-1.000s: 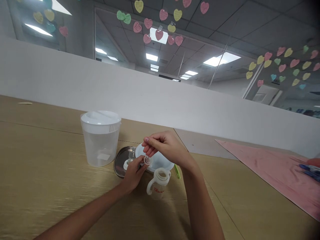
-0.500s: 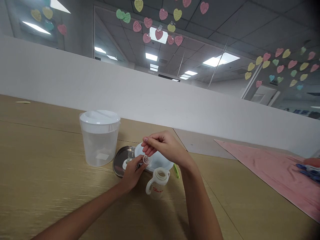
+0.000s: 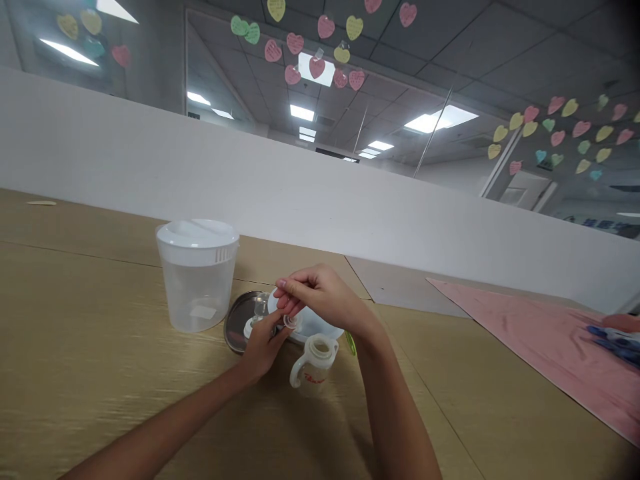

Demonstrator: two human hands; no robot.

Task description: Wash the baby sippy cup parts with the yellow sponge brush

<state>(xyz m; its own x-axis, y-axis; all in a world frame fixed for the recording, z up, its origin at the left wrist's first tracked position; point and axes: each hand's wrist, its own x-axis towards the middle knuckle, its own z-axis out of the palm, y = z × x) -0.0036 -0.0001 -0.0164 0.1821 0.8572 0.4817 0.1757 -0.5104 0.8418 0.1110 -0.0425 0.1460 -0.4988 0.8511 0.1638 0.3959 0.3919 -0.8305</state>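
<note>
My left hand [image 3: 261,348] pinches a small clear round piece [image 3: 292,322], possibly a bottle nipple, over the edge of a white bowl [image 3: 320,325]. Just above it is my right hand [image 3: 320,297], its fingers curled close together with the tips near the piece; what they hold, if anything, is too small to make out. An open clear bottle [image 3: 316,363] with a white handle and red lettering stands in front of the bowl. A round metal tray [image 3: 234,330] to the left bears a white ring part [image 3: 249,327] and a clear cap [image 3: 261,305].
A lidded translucent bucket [image 3: 197,287] stands at the back left of the table. Something green [image 3: 351,343] lies right of the bowl. On the right, a pink cloth [image 3: 530,333] has blue-handled items [image 3: 615,343] on it. A white partition [image 3: 300,200] runs behind.
My right hand has moved slightly left and its fingertips are nearer the clear piece and my left hand. The camera view has shifted a little.
</note>
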